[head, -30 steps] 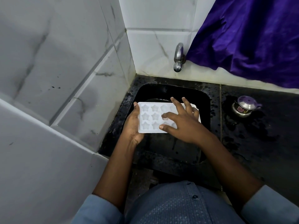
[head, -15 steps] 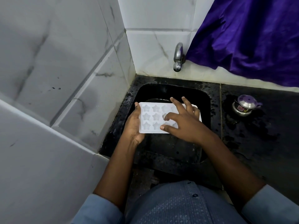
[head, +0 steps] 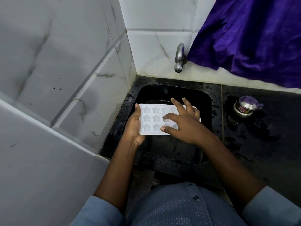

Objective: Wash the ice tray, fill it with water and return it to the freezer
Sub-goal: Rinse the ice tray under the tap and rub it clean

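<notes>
Over the black sink (head: 210, 101), below the dry tap (head: 179, 59), my left hand (head: 134, 128) clasps the ice tray (head: 150, 119) while my right hand (head: 184, 123), fingers spread, rubs its star moulds: washing step; rinsing under the tap likely comes next.

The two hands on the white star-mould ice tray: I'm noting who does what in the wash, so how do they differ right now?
The left hand grips the white star-mould ice tray by its left edge, thumb on the rim and palm underneath; the right hand lies on top. The left hand's fingers are curled and mostly hidden; the right hand's fingers are spread across the star cavities. Both touch the tray over the black stone sink.
</notes>
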